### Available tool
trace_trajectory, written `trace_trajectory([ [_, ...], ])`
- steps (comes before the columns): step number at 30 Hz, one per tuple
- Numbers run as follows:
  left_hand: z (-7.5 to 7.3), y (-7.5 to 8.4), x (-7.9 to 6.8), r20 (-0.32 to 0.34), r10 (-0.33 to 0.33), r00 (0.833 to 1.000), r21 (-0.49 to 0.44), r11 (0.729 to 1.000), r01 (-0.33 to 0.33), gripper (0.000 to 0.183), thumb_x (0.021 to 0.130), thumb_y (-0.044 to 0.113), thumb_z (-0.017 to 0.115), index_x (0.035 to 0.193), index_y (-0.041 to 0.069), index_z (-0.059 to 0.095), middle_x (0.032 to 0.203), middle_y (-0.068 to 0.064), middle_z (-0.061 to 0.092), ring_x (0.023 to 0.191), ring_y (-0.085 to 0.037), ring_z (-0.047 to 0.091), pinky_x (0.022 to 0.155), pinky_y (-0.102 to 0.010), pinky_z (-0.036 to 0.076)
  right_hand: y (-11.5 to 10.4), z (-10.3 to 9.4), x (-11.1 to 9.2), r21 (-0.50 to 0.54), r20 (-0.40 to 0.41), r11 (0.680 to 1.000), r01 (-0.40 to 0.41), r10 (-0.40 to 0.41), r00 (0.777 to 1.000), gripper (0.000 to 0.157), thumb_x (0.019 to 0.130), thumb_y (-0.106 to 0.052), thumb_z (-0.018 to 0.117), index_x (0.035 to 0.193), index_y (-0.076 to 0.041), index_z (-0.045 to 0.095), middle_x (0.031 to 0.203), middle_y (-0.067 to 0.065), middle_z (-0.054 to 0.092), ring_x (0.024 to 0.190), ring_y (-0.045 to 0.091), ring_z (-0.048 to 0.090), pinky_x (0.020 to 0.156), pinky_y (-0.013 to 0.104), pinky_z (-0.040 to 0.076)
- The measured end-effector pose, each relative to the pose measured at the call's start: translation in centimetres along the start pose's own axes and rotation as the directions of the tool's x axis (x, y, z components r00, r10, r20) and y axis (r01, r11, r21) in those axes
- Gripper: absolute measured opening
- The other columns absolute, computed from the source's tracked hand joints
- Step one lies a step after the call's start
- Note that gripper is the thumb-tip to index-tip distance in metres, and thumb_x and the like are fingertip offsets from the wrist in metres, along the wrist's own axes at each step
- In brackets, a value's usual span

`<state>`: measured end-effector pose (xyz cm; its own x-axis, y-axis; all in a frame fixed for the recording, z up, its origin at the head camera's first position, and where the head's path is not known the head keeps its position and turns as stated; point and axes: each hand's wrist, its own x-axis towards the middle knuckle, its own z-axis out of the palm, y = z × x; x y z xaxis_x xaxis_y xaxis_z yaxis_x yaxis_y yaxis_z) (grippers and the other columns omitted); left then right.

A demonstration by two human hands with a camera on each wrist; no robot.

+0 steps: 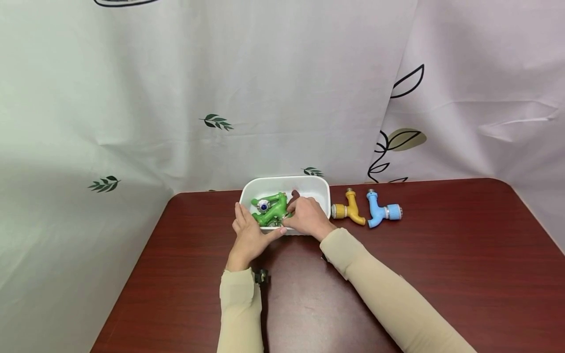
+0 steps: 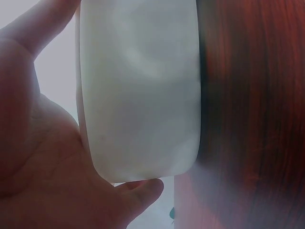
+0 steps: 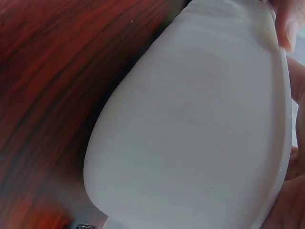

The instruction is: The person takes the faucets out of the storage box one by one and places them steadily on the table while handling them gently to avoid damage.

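At the back of the table stands a white plastic tub [image 1: 321,189]. My left hand [image 1: 249,238] holds its front left corner, thumb along the front rim and fingers against the left side. In the left wrist view, fingers [image 2: 143,193] wrap the tub's end. Two green taps [image 1: 275,210] lie inside, one with a silver, blue-centred handle [image 1: 263,206]. My right hand [image 1: 309,214] reaches into the tub over its front rim, fingers bent down beside the green taps. A brown curved piece [image 1: 295,194] sticks out behind its fingers; I cannot tell what the fingertips hold.
A yellow tap [image 1: 352,208] and a light blue tap [image 1: 378,211] lie on the table right of the tub. The dark red wooden table [image 1: 441,274] extends toward me and to both sides. A pale leaf-printed curtain [image 1: 282,98] hangs behind the tub.
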<state>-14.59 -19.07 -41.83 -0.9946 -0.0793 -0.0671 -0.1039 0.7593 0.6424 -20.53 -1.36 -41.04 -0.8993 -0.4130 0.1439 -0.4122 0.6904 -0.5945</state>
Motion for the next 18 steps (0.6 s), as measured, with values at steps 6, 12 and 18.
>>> trace_trajectory([
  [6, 0.03, -0.02, 0.04, 0.003, -0.005, 1.0, 0.003, 1.0, 0.005, 0.138, 0.079, 0.053, 0.081, 0.153, -0.01, -0.017, 0.162, -0.022, -0.023, 0.143, -0.047, 0.004, 0.113, -0.057, 0.027, 0.11, -0.1, -0.11, 0.022, -0.02, 1.0, -0.005, 0.006, 1.0, 0.02, 0.078, -0.022, 0.076, 0.092, -0.008, 0.08, 0.086, 0.002, 0.075, 0.072, 0.02, 0.062, 0.069, 0.034, 0.051],
  [12, 0.01, 0.0, -0.01, 0.009, -0.006, 1.0, 0.004, 1.0, 0.006, 0.138, 0.079, 0.054, 0.081, 0.153, -0.01, -0.016, 0.162, -0.021, -0.023, 0.143, -0.047, 0.004, 0.113, -0.057, 0.026, 0.16, -0.2, -0.31, 0.034, -0.046, 0.999, -0.021, 0.023, 0.999, 0.027, 0.078, -0.022, 0.076, 0.099, -0.006, 0.079, 0.085, 0.002, 0.075, 0.077, 0.02, 0.066, 0.072, 0.035, 0.053],
  [18, -0.01, -0.06, 0.04, 0.004, -0.003, 1.0, 0.008, 1.0, 0.003, 0.138, 0.078, 0.054, 0.081, 0.153, -0.01, -0.016, 0.163, -0.021, -0.023, 0.142, -0.048, 0.005, 0.113, -0.057, 0.027, 0.18, -0.55, -0.44, 0.06, -0.062, 0.998, -0.026, 0.03, 0.998, 0.03, 0.077, -0.021, 0.074, 0.102, -0.005, 0.079, 0.085, 0.002, 0.074, 0.077, 0.017, 0.065, 0.071, 0.033, 0.052],
])
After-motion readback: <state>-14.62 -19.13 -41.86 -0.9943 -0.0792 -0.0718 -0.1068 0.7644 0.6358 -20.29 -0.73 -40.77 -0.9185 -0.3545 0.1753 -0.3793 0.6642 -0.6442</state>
